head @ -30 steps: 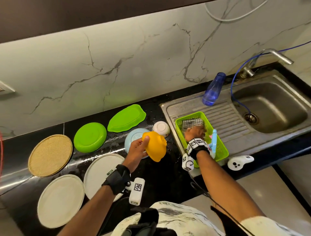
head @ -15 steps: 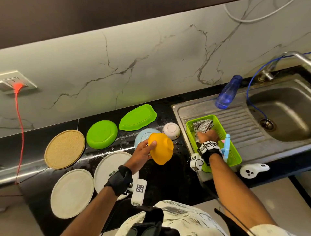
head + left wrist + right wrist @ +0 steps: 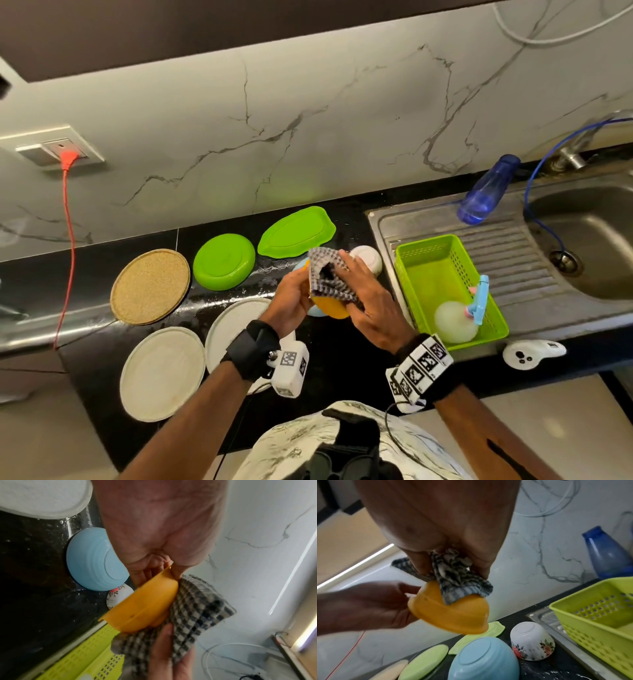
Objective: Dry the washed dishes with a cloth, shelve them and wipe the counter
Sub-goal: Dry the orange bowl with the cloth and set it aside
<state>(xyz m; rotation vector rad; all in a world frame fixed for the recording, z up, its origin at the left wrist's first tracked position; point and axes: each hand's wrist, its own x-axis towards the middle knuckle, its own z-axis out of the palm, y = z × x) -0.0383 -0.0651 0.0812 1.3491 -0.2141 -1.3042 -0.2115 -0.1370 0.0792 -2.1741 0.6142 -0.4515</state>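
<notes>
- I hold the orange bowl (image 3: 330,306) in the air above the table (image 3: 342,353), just in front of me at centre view; my left hand (image 3: 291,301) has its fingers curled on the rim, thumb outside.
- My right hand (image 3: 368,305) pinches the checked cloth (image 3: 329,277) bunched between thumb and fingers and presses it on the bowl's outer base.
- Progress, as I judge it: drying has only begun. This is the first dish in the cloth; nothing appears shelved and no shelf is in view.
- Awaiting drying, upside down on the table: blue bowl (image 3: 481,658) directly under the orange one, floral cup (image 3: 531,641) at 1 o'clock of it, green round plate (image 3: 224,262) and green leaf dish (image 3: 296,231) at 11 to 12 o'clock, two white plates (image 3: 162,373) at 8 o'clock, woven mat (image 3: 150,286) at 9 o'clock.
- Water beads show on the table round the bowls; wiping is not yet done.
- Green basket (image 3: 428,253) stands at 3 o'clock on the sink drainboard (image 3: 507,260).
</notes>
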